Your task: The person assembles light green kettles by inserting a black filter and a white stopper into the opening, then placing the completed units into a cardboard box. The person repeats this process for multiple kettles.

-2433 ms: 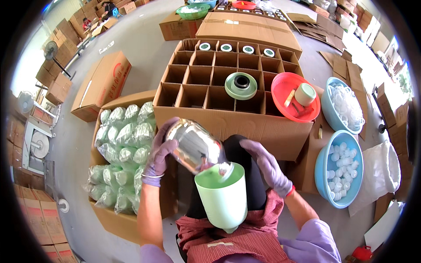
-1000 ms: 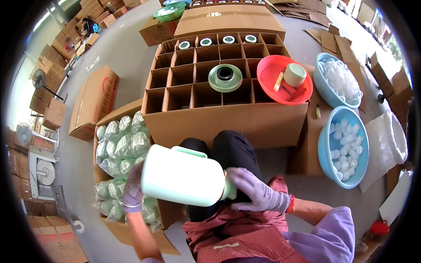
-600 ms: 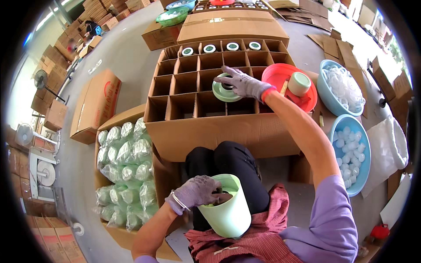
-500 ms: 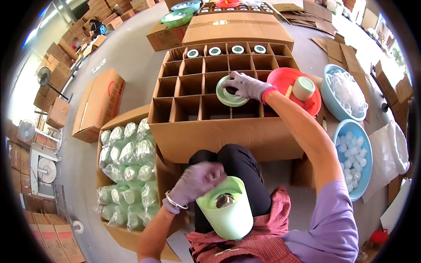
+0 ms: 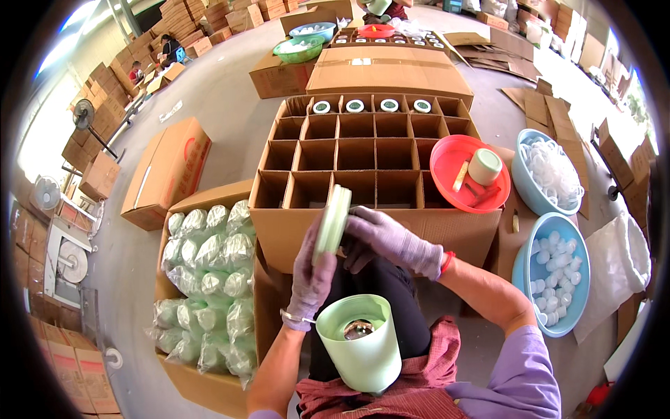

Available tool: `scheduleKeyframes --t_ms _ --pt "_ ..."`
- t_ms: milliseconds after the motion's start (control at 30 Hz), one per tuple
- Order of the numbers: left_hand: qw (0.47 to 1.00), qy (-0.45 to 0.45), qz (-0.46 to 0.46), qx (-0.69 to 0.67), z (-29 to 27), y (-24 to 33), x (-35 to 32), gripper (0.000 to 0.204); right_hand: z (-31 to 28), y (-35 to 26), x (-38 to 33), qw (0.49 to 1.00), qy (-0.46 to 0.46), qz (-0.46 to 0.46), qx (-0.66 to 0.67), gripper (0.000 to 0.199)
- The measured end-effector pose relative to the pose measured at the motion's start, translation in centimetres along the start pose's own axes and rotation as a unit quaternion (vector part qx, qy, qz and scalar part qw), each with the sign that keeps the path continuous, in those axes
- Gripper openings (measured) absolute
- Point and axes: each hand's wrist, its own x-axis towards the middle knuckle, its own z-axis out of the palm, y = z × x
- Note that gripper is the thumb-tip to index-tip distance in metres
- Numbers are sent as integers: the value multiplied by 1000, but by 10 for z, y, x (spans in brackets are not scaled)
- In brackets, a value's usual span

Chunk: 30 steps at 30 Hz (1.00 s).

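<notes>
Brought back from the box, both gloved hands, left hand (image 5: 312, 269) and right hand (image 5: 388, 237), grip the green lid (image 5: 332, 222) on edge between them.

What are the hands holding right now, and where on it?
Both hands, left and right, hold a pale green round lid edge-on, fingers on its rim and faces. The green casing rests unheld on the lap.

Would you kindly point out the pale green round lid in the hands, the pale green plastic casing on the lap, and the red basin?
Pale green round lid (image 5: 333, 222), head view, its rim edge.
Pale green plastic casing (image 5: 363, 353), head view, outer wall.
Red basin (image 5: 447, 157), head view, left inner wall.
</notes>
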Motion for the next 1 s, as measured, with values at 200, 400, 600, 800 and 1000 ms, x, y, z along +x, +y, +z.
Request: scheduleKeyframes --t_ms 200,400,600,800,1000 --pt "886 -85 -273 -365 -13 41 14 81 -16 -11 -6 457 14 -470 -755 53" --pt "839 -131 -311 -427 -6 66 6 82 -12 -40 -12 404 -107 -504 -756 48" --pt "961 -2 -53 -272 11 69 5 65 26 -25 12 741 166 -415 -501 50" --pt "819 -194 373 391 -17 76 19 62 -16 60 14 918 -135 151 340 44" --pt "996 -62 -36 46 -31 52 -22 54 3 30 -11 925 74 -218 -303 40"
